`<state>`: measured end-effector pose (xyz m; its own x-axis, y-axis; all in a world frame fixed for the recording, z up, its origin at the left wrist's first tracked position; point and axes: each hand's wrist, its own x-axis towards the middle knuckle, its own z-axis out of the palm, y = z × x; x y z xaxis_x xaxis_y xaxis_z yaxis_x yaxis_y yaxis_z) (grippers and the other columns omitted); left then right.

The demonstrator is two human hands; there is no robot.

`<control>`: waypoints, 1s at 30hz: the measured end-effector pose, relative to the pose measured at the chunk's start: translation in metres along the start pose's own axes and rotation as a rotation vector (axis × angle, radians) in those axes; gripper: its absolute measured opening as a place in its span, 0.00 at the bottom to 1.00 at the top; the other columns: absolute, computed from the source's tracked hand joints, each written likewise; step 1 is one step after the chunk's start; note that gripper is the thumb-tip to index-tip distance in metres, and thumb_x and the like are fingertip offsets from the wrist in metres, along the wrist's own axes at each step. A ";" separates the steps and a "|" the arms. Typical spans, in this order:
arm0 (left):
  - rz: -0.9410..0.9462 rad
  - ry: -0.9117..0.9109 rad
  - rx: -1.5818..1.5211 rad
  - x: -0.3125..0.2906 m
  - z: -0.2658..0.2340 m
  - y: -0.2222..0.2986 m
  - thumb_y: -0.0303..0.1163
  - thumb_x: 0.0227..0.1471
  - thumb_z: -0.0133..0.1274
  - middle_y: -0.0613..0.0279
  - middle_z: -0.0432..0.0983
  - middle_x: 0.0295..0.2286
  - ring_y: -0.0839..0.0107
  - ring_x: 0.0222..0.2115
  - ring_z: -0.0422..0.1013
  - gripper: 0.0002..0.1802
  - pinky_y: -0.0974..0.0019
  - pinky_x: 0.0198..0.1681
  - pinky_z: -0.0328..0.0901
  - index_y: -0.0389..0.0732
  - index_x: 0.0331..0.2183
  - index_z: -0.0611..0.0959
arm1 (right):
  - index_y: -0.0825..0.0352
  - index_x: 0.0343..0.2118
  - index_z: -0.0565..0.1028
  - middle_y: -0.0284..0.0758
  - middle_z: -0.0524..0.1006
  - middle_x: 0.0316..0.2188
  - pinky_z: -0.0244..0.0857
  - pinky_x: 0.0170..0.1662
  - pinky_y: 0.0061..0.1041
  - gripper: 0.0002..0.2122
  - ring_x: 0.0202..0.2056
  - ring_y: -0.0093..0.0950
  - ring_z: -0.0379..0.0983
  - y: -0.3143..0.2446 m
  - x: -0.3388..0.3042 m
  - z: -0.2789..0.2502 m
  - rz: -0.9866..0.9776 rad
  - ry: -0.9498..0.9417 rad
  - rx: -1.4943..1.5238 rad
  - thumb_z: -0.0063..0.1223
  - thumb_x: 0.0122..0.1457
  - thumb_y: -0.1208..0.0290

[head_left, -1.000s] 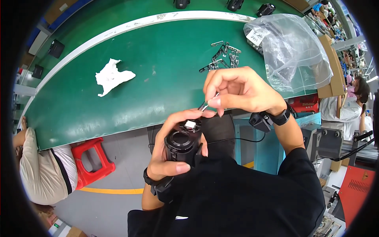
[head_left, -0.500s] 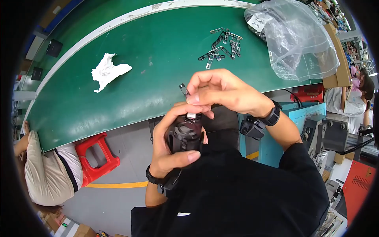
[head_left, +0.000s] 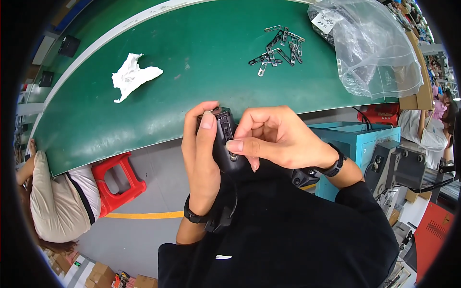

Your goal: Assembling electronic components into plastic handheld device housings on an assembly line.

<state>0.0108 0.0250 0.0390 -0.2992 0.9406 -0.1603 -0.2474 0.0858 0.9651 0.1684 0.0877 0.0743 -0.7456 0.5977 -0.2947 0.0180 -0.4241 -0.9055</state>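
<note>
A black, rounded housing (head_left: 220,150) is held in front of my body, just off the near edge of the green table. My left hand (head_left: 200,156) wraps around its left side, with the thumb and fingers near its top. A long recess with small fittings runs down the side turned to the right. My right hand (head_left: 281,139) pinches at this side, thumb and forefinger pressed to a small black strip with a shiny metal end (head_left: 234,156). My fingertips partly hide the strip.
On the green table (head_left: 192,86) lie a crumpled white cloth or paper (head_left: 134,78) and a loose pile of small slotted strips (head_left: 272,56). A clear plastic bag (head_left: 374,53) rests at the far right. A red stool (head_left: 117,185) and a seated person (head_left: 62,201) are at left.
The housing has turned, so its recessed side now faces right. My right hand has moved down from above it to this side, bringing the small strip against the housing.
</note>
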 end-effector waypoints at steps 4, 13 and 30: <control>-0.025 0.019 -0.034 -0.002 0.000 0.001 0.38 0.62 0.49 0.61 0.72 0.38 0.76 0.39 0.67 0.18 0.74 0.44 0.61 0.35 0.47 0.74 | 0.71 0.30 0.73 0.31 0.76 0.25 0.68 0.25 0.18 0.06 0.23 0.17 0.73 0.001 0.003 -0.002 0.008 0.031 -0.074 0.55 0.63 0.77; -0.033 0.051 0.000 -0.001 0.006 0.003 0.37 0.59 0.52 0.61 0.71 0.37 0.76 0.36 0.68 0.19 0.71 0.40 0.64 0.36 0.47 0.73 | 0.68 0.38 0.69 0.30 0.73 0.27 0.66 0.28 0.19 0.09 0.25 0.17 0.72 0.028 0.003 0.001 0.074 0.133 -0.203 0.53 0.66 0.67; 0.367 0.207 0.027 -0.029 0.011 -0.031 0.30 0.59 0.51 0.52 0.65 0.51 0.65 0.49 0.66 0.24 0.63 0.54 0.62 0.35 0.55 0.65 | 0.66 0.58 0.61 0.40 0.69 0.53 0.58 0.59 0.28 0.20 0.54 0.30 0.67 0.076 0.000 0.067 -0.286 0.418 0.456 0.43 0.67 0.64</control>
<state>0.0377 -0.0013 0.0156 -0.5427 0.8245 0.1599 -0.0664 -0.2319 0.9705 0.1253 0.0097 0.0258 -0.3574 0.9027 -0.2396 -0.4925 -0.4002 -0.7728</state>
